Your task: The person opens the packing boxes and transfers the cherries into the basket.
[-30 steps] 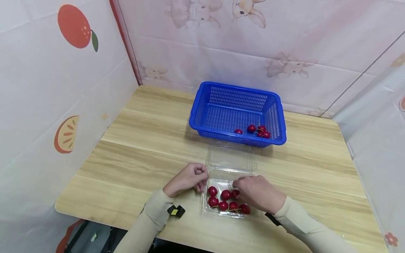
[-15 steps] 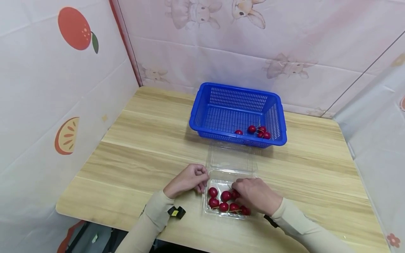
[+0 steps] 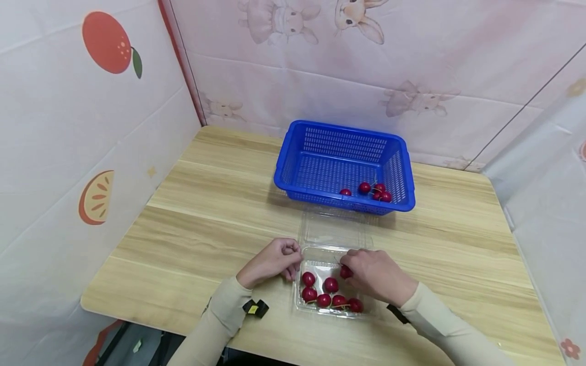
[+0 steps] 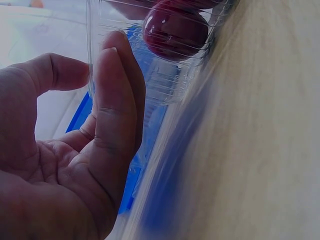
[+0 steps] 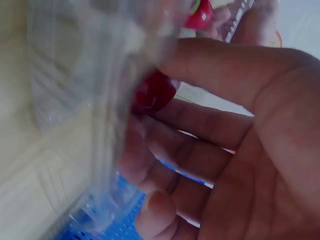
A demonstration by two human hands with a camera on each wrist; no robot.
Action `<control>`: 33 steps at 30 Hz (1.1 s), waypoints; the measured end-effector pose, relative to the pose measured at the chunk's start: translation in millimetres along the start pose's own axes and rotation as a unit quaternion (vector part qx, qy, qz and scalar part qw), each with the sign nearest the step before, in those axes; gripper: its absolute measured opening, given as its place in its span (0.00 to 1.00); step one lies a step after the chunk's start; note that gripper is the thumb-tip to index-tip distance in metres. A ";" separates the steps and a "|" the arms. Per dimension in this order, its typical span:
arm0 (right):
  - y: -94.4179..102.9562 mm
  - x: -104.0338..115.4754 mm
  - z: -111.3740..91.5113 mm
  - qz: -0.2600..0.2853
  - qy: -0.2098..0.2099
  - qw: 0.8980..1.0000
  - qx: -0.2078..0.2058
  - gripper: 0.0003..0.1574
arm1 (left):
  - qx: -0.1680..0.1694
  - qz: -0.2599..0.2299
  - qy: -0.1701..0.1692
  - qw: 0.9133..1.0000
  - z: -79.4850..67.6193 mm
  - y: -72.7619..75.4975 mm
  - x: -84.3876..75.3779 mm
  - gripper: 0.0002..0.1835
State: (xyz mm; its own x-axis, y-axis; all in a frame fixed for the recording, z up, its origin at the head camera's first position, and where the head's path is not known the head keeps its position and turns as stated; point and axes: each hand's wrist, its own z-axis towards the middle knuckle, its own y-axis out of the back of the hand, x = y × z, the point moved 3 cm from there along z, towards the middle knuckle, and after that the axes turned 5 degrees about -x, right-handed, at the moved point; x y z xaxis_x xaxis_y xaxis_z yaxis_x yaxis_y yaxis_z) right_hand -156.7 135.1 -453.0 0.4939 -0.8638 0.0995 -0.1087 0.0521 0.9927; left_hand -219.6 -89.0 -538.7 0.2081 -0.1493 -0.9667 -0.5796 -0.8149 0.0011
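A hinged clear plastic box (image 3: 320, 252) lies near the front of the table with its lid (image 3: 336, 229) folded back. Several dark red cherries (image 3: 323, 300) sit in its front part, some with stems. My left hand (image 3: 274, 259) pinches the box's left rim between thumb and fingertips, and a cherry (image 4: 175, 31) shows through the wall beside them. Over the box's right side, my right hand (image 3: 377, 274) holds one cherry (image 5: 156, 92) between thumb and fingers. The blurred box wall partly covers those fingertips in the right wrist view.
A blue perforated basket (image 3: 293, 189) stands behind the box, with several cherries (image 3: 364, 187) in its right front corner. The lid reaches back close to the basket's front. Printed cloth walls border the wooden table (image 3: 206, 203) at the back and sides.
My right hand has shifted slightly back and to the right, moving a cherry away from the others in the box. The left hand stays at the rim.
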 end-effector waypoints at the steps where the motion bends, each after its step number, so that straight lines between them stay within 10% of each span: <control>1: 3.4 -1.3 0.1 -0.001 0.002 1.000 -0.003 0.12 | 0.000 0.000 -0.001 1.000 0.0 0.0 -0.1 0.07; 12: 55.5 -26.4 -0.4 0.049 0.011 0.997 -0.049 0.08 | -0.002 -0.002 -0.004 1.000 -2.3 -1.4 -2.3 0.07; 20: 93.6 -68.7 6.7 0.053 -0.067 0.994 -0.069 0.19 | -0.003 -0.002 -0.003 1.000 -3.2 -2.9 -2.3 0.06; 33: 114.3 -109.9 32.1 0.061 -0.100 0.992 -0.054 0.23 | -0.004 0.002 -0.006 1.000 -6.3 -2.1 -4.7 0.07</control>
State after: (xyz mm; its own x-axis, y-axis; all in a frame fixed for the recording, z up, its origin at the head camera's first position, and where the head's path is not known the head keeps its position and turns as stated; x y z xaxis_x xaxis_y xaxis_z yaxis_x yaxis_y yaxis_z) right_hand -251.0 219.9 -352.7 0.3008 -0.9293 0.2143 -0.0594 0.2060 0.9767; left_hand -214.4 -90.1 -532.5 0.1965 -0.1455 -0.9697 -0.5739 -0.8189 0.0066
